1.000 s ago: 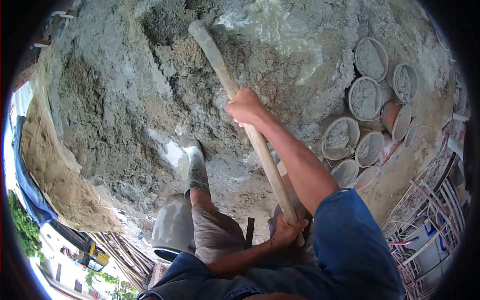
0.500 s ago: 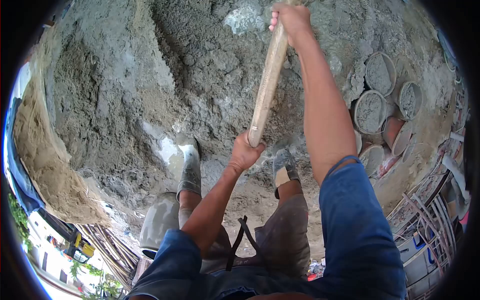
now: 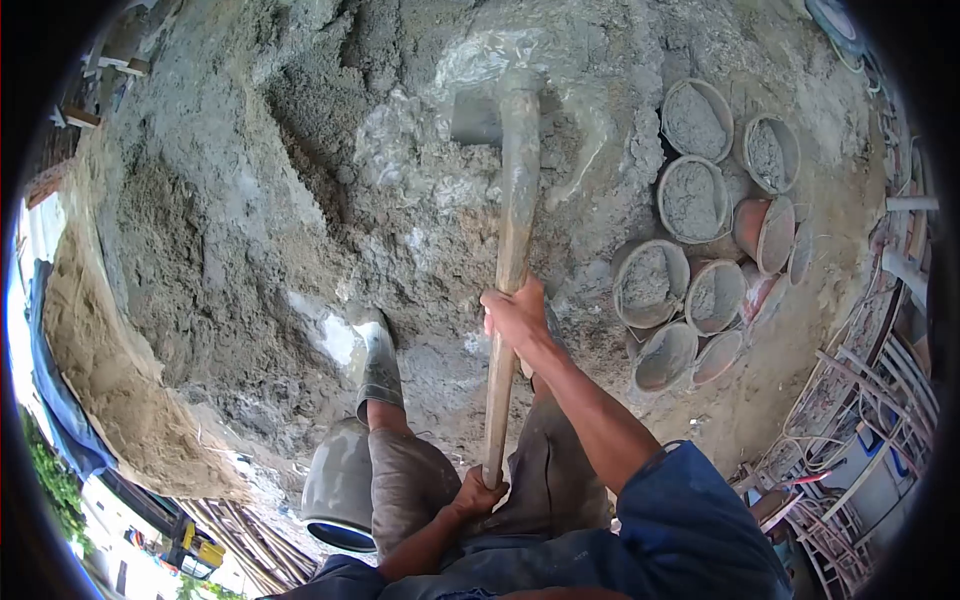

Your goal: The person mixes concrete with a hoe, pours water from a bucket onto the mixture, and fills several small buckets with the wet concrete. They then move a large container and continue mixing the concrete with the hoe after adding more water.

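A long wooden handle (image 3: 514, 215) runs from near my waist up to a metal hoe blade (image 3: 476, 117), which sits in wet grey mortar (image 3: 420, 165). My left hand (image 3: 480, 492) is wrapped round the handle's lower end, close to my body. Further up, about the middle of the handle, my right hand (image 3: 518, 308) grips it with closed fingers. The blade's lower edge is partly hidden in the mortar. My booted foot (image 3: 377, 350) stands on the mortar left of the handle.
Several buckets (image 3: 692, 198), many with mortar in them, stand at the right. A grey bucket (image 3: 338, 480) is beside my left leg. Sand (image 3: 110, 370) lies at the far left, poles (image 3: 245, 540) at the lower left, metal racks (image 3: 850, 520) at the lower right.
Both hands have come down toward my body with the handle. The hoe blade now shows in the mortar. My view has shifted, with more buckets visible at the right.
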Motion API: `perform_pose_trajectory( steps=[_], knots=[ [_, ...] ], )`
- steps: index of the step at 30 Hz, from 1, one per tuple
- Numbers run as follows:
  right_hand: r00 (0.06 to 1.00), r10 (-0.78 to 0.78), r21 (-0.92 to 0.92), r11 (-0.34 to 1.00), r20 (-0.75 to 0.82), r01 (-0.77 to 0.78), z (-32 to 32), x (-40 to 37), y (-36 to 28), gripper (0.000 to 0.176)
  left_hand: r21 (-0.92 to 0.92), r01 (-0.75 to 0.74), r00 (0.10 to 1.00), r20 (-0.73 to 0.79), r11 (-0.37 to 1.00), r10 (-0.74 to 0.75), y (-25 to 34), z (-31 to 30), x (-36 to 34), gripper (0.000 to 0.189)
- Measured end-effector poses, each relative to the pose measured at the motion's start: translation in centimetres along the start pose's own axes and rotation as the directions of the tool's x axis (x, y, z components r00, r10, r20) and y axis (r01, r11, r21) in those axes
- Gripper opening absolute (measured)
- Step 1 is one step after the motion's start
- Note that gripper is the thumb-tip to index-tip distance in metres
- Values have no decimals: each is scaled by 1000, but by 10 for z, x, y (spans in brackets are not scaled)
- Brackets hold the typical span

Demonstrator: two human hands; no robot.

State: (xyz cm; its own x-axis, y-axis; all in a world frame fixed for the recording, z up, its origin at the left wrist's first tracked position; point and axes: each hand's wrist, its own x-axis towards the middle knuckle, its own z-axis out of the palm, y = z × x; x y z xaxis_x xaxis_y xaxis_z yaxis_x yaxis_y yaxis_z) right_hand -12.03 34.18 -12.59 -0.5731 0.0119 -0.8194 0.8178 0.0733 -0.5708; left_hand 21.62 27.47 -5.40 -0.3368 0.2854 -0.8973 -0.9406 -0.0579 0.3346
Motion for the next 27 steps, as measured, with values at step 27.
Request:
perform_pose_trajectory(
  steps=[27],
  knots=[
    [983, -146, 94, 986, 107, 136, 78, 31, -60, 16, 267, -260, 873, -346, 928, 344, 39, -86, 40, 23]
  ],
)
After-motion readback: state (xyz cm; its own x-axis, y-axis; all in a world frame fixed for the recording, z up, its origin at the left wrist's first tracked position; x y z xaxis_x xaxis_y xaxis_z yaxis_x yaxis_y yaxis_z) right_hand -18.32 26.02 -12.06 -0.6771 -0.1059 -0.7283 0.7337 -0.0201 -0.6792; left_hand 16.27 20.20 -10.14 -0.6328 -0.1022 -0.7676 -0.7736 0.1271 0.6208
